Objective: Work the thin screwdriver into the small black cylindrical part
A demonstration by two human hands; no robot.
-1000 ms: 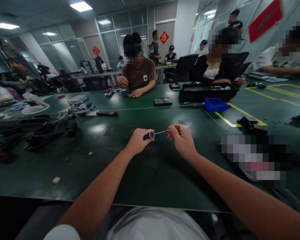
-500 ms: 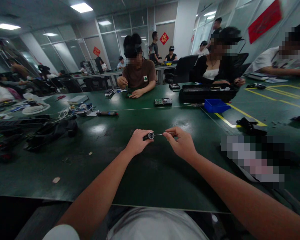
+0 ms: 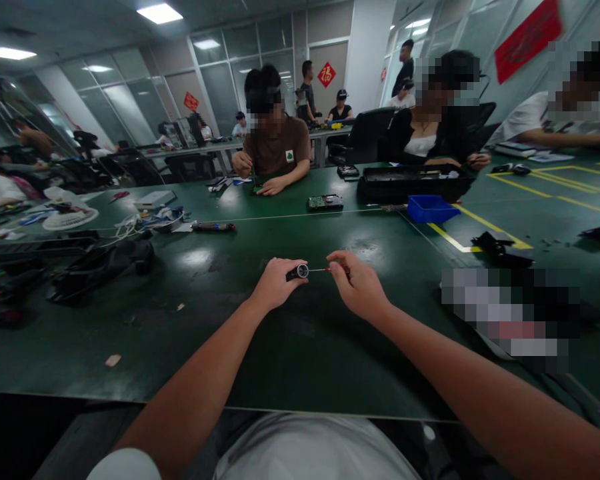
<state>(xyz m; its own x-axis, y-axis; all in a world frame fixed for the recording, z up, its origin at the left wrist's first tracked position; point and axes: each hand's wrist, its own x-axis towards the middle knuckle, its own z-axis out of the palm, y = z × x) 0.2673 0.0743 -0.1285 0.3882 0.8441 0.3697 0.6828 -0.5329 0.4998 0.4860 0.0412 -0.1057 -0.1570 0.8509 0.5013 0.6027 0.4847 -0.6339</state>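
Note:
Over the middle of the green table (image 3: 290, 353), my left hand (image 3: 274, 285) is closed around a small black part with a round silver-rimmed end (image 3: 303, 271). That ringed end faces me. From the right, my right hand (image 3: 364, 287) grips a screwdriver (image 3: 318, 269) by its handle, which is mostly hidden in my fingers; a bit of red shows at its front. Its thin metal shaft lies level and points left, reaching the side of the black part. Whether the tip sits in a screw is too small to tell.
Farther back lie a marker-like dark tool (image 3: 213, 227), a circuit-board device (image 3: 325, 203) and a blue bin (image 3: 433, 209). Black parts (image 3: 105, 263) and cables crowd the left. A blurred-out item (image 3: 500, 313) lies right of my forearm. A co-worker (image 3: 275, 147) sits opposite.
My right fingers have shifted their hold on the screwdriver, and a red bit at the handle's front now shows. My left hand keeps its grip on the black part in the same place.

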